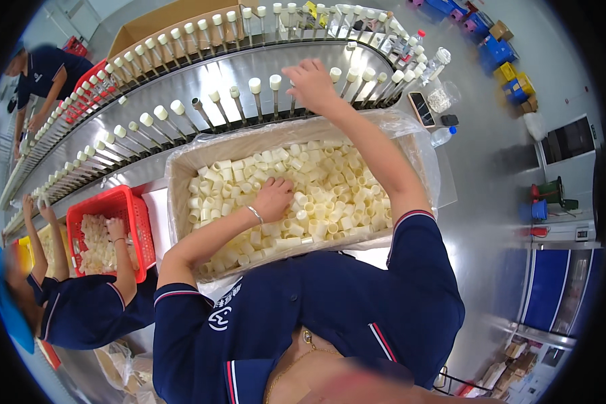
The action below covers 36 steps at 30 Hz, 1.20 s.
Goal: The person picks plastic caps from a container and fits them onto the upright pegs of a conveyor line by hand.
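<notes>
My left hand [274, 198] reaches into a plastic-lined carton [182, 195] of short, cream-coloured plastic tubes [343, 178]. Its fingers are curled among the tubes, and whatever they grip is hidden. Farther off, my right hand [310, 84] is bent over the near row of upright metal posts on a steel conveyor [236, 67]. Those fingers are drawn together at the top of one post, covering anything in them. On either side stand posts bearing pale caps, such as a cap [275, 82] just left of the hand. One post [202, 111] farther left has a bare, dark top.
At left, a co-worker's hand [116, 229] reaches into a red basket [141, 232] of similar pieces. Another person [50, 74] stands beyond the conveyor. A phone [421, 109], a water bottle [442, 137] and a bag of small white pieces [443, 97] lie right of the carton.
</notes>
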{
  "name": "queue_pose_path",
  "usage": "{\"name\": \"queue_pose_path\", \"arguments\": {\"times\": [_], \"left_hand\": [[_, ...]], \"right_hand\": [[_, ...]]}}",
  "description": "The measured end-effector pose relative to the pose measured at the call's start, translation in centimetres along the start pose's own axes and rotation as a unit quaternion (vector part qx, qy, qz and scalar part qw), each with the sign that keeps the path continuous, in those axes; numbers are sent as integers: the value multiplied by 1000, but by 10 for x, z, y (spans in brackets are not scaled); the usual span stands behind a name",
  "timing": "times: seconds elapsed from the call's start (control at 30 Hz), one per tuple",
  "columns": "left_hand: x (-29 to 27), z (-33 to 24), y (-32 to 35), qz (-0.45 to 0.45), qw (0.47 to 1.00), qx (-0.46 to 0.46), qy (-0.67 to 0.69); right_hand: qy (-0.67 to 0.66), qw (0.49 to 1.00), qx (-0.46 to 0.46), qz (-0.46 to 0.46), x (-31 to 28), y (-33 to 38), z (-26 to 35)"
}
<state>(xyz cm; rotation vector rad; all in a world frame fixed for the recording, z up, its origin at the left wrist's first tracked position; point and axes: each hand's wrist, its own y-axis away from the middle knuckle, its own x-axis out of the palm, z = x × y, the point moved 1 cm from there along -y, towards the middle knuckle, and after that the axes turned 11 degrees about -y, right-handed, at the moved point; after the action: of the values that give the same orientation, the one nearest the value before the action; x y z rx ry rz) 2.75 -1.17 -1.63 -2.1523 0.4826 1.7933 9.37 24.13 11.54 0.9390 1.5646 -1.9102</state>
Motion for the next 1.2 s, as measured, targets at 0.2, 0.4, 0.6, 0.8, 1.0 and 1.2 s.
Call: {"name": "queue_pose_path", "arguments": {"times": [0.2,0.4,0.6,0.8,1.0,1.2], "left_hand": [[16,16,-1,84,988,-24,126],[-51,35,-12,-30,920,-98,378],[-96,52,-2,-103,858,-133,486],[-113,79,15,-164,807,-169,542],[-160,130,46,-294,864,-365,187],[-166,197,18,-301,894,-292,-154]], "right_hand": [[-107,988,79,81,-17,112,50],[69,960,220,161,24,210,22],[-52,918,330,213,36,206,15],[-94,901,372,204,25,204,27],[-141,892,385,189,11,163,54],[-309,916,231,112,-12,105,72]]}}
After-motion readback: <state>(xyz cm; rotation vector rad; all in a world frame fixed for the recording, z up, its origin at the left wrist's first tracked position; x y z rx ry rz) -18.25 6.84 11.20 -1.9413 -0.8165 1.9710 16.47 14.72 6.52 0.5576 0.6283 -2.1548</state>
